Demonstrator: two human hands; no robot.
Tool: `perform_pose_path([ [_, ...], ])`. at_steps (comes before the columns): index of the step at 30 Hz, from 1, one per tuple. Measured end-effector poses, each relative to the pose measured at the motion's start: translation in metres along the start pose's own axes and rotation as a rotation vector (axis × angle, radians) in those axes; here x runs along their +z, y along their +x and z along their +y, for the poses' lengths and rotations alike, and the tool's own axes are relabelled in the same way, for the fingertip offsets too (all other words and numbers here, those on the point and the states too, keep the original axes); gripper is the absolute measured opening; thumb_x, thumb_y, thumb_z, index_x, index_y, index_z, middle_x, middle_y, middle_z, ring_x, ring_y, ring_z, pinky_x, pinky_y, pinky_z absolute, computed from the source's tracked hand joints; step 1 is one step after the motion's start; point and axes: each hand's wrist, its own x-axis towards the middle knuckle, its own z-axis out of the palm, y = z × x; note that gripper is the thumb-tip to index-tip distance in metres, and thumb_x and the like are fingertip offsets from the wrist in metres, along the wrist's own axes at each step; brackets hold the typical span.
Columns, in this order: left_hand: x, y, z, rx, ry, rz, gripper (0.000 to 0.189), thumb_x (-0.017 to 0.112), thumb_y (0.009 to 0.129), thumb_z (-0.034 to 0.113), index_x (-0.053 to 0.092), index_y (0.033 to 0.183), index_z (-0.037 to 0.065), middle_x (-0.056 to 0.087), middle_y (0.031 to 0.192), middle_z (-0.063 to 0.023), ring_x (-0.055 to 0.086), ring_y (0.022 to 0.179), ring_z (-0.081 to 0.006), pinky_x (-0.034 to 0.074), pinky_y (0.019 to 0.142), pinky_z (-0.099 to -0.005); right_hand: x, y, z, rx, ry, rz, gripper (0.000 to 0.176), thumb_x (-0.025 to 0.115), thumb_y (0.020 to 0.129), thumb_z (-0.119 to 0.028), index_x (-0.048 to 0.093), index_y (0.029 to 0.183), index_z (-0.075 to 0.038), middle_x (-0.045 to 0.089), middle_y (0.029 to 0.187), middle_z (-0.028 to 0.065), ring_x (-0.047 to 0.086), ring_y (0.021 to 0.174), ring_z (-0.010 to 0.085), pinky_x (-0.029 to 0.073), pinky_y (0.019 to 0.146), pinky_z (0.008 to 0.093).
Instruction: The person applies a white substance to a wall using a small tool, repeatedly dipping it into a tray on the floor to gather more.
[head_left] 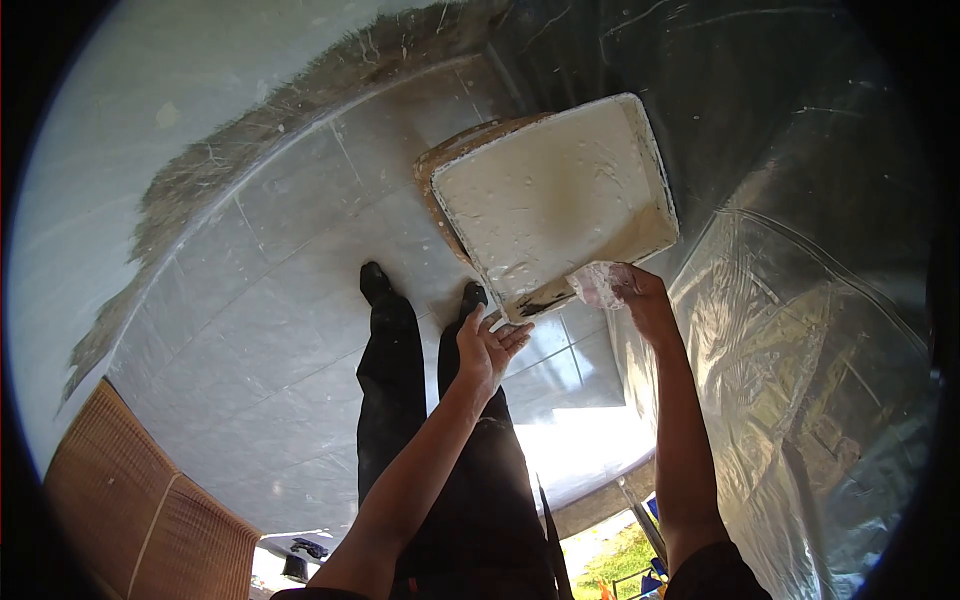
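Note:
A large rectangular tray (652, 140) holds a spread of wet, off-white material like plaster or thick paint (545, 195). Below its near corner, my left hand (487, 350) is open, palm up and fingers apart, with white smears on the fingertips. My right hand (640, 290) is closed on a thin, whitish, crumpled piece coated in the same material (598, 284), close over the tray's near right edge. I cannot tell exactly what this piece is. Dark patches show on the tray's inner wall between the two hands.
Under the tray lies a brown, stained board or box (440, 200). Clear plastic sheeting (790, 370) hangs at the right. My feet and dark trousers (390, 365) are on grey floor tiles (270, 330). A pale wall with a rough grey band (260, 125) curves along the left, near a brown ribbed panel (150, 495).

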Motion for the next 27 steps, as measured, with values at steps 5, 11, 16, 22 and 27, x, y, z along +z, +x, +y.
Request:
perform_pose_path([
  [5, 0.001, 0.0, 0.003, -0.014, 0.028, -0.005, 0.082, 0.046, 0.099, 0.048, 0.019, 0.151, -0.009, 0.035, 0.148, -0.0388, 0.047, 0.134, -0.0482, 0.031, 0.117, -0.0497, 0.031, -0.021, 0.043, 0.075, 0.298, 0.332, 0.042, 0.054, 0.089, 0.01, 0.059, 0.131, 0.006, 0.068, 0.119, 0.0107, 0.063, 0.109, 0.0174, 0.046, 0.098, 0.0291],
  [11, 0.001, -0.001, 0.003, -0.02, 0.038, 0.011, 0.08, 0.047, 0.099, 0.048, 0.022, 0.151, -0.009, 0.036, 0.147, -0.038, 0.048, 0.133, -0.048, 0.032, 0.117, -0.0498, 0.079, -0.025, 0.042, 0.092, 0.322, 0.555, 0.04, 0.054, 0.09, 0.009, 0.06, 0.129, 0.007, 0.068, 0.121, 0.0122, 0.063, 0.109, 0.0168, 0.046, 0.098, 0.0297],
  [16, 0.0, 0.002, 0.004, -0.017, 0.036, -0.024, 0.078, 0.047, 0.099, 0.048, 0.025, 0.149, -0.008, 0.04, 0.145, -0.0366, 0.049, 0.132, -0.0479, 0.032, 0.116, -0.0503, 0.114, -0.021, 0.042, 0.109, 0.681, 0.541, 0.041, 0.053, 0.09, 0.009, 0.058, 0.13, 0.009, 0.067, 0.123, 0.013, 0.062, 0.112, 0.0172, 0.045, 0.099, 0.0309],
  [22, 0.0, 0.001, 0.006, -0.02, 0.049, -0.006, 0.076, 0.047, 0.099, 0.048, 0.028, 0.148, -0.008, 0.044, 0.141, -0.0363, 0.05, 0.131, -0.0471, 0.032, 0.116, -0.0502, 0.059, 0.0, -0.002, -0.059, 0.053, 0.217, 0.032, 0.057, 0.092, 0.005, 0.065, 0.123, 0.001, 0.072, 0.108, 0.0119, 0.067, 0.103, 0.0204, 0.049, 0.093, 0.0304],
  [27, -0.001, 0.003, 0.005, -0.023, 0.026, -0.011, 0.079, 0.046, 0.1, 0.047, 0.023, 0.15, -0.009, 0.038, 0.146, -0.0374, 0.045, 0.134, -0.0496, 0.03, 0.117, -0.0522, 0.026, 0.032, -0.046, -0.181, -0.595, -0.109, 0.029, 0.06, 0.088, 0.002, 0.073, 0.112, -0.008, 0.073, 0.1, 0.018, 0.069, 0.098, 0.0315, 0.051, 0.092, 0.0376],
])
